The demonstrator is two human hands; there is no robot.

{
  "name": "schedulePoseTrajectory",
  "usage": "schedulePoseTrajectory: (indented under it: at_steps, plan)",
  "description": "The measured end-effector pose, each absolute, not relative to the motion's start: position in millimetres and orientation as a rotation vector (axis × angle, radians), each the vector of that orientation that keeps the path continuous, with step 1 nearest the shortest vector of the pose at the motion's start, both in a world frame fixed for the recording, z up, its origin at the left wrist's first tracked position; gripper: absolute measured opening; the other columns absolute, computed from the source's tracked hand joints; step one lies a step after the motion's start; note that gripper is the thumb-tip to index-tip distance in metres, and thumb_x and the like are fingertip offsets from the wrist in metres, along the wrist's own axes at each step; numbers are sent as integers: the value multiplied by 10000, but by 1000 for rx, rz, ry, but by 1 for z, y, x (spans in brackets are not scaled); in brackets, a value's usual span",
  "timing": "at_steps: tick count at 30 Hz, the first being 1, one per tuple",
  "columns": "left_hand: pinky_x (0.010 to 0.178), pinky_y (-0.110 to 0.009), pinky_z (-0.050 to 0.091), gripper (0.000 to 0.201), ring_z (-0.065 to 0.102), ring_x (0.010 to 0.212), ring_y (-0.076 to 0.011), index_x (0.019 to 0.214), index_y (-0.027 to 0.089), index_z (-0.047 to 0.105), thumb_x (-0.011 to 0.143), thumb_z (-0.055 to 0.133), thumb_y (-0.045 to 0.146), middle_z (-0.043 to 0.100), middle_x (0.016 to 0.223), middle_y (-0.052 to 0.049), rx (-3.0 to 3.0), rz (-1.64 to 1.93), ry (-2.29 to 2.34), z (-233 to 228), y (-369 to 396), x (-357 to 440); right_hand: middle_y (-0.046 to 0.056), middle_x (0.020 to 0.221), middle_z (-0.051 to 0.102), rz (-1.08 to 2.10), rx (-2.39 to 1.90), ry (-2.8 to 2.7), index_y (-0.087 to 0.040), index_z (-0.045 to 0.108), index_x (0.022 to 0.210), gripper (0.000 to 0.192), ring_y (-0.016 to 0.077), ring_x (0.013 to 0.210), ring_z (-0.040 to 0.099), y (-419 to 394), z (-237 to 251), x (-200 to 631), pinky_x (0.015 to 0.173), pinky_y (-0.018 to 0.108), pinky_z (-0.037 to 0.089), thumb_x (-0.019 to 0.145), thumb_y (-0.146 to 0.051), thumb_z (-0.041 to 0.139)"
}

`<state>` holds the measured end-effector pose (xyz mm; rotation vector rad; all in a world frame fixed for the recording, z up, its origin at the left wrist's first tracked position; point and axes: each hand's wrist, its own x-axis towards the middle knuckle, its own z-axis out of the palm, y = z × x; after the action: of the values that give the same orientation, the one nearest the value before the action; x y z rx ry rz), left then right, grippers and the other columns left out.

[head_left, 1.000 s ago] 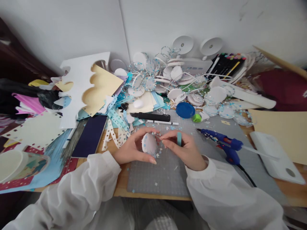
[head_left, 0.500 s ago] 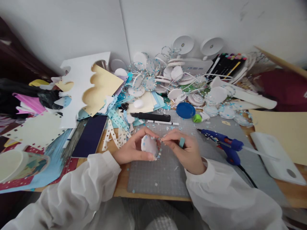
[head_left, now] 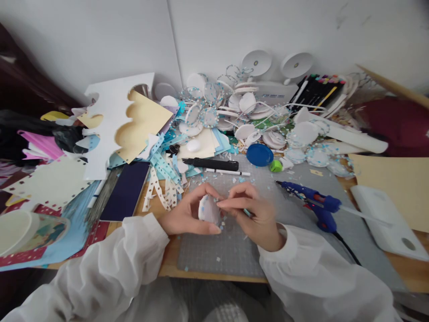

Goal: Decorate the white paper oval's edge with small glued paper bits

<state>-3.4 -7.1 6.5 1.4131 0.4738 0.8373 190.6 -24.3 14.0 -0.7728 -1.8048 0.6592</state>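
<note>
Between the thumb and fingers of my left hand point(head_left: 191, 214) is a small white disc point(head_left: 208, 210), tilted, with light blue bits along its rim. My right hand point(head_left: 256, 214) is closed, its fingertips pinched at the disc's right edge. What those fingertips hold is too small to make out. A bit of teal point(head_left: 248, 213) shows among the right fingers. Both hands are above the grey cutting mat point(head_left: 221, 259), where tiny white and blue scraps lie scattered. To the right lies a blue glue gun point(head_left: 310, 197) with a glue stick protruding from its back.
Behind the hands lie a black pen point(head_left: 214, 164), a blue lid point(head_left: 259, 154) and a small green object point(head_left: 276, 166). Heaped white discs and beaded wires point(head_left: 234, 107) line the wall. Cut paper point(head_left: 144, 120), a dark blue notebook point(head_left: 125, 191) and a cup point(head_left: 30, 230) are leftward; a white device point(head_left: 385, 219) is rightward.
My right hand has moved slightly left and down, its fingertips now over the disc's edge. The teal bit has turned and is more hidden. My left hand has barely shifted with the disc.
</note>
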Motion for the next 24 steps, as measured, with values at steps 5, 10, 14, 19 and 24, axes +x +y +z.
schedulePoseTrajectory:
  at_steps: [5, 10, 14, 19, 24]
  plan:
    - [904, -422, 487, 574, 596, 1076, -265, 1124, 209, 537, 640, 842, 258, 607, 1146, -113, 1931, 1212, 581, 1, -5, -3, 14, 941, 513, 680, -927, -1574, -228, 611, 969, 200, 47, 541, 451, -29, 12, 189, 478, 222, 391, 806, -116, 644]
    - [881, -433, 504, 630, 606, 1068, -273, 1185, 196, 515, 649, 838, 271, 609, 1139, -147, 2167, 1363, 627, 0, -1, -4, -2, 808, 555, 772, -925, -1575, -205, 586, 848, 81, 49, 480, 422, -31, 14, 187, 450, 225, 357, 813, -140, 620]
    - [861, -422, 518, 600, 615, 1055, -264, 1212, 192, 503, 699, 801, 283, 607, 1141, -161, 2319, 1319, 607, 3, -3, -4, -11, 770, 624, 739, -940, -1756, -210, 614, 865, 77, 53, 465, 418, -32, 14, 186, 452, 223, 367, 804, -177, 648]
    - [853, -412, 525, 589, 618, 1048, -257, 1212, 182, 503, 706, 793, 267, 615, 1132, -166, 2385, 1317, 585, 4, -4, -4, 17, 789, 659, 678, -967, -1823, -206, 616, 869, 53, 92, 559, 521, -34, 14, 185, 525, 239, 430, 844, -165, 593]
    - [852, -416, 521, 582, 628, 1033, -256, 1196, 195, 512, 690, 795, 248, 626, 1124, -152, 2327, 1357, 624, 4, -4, -3, 62, 840, 678, 735, -825, -1858, -187, 640, 937, 139, 155, 805, 643, -33, 20, 189, 709, 284, 520, 863, -119, 544]
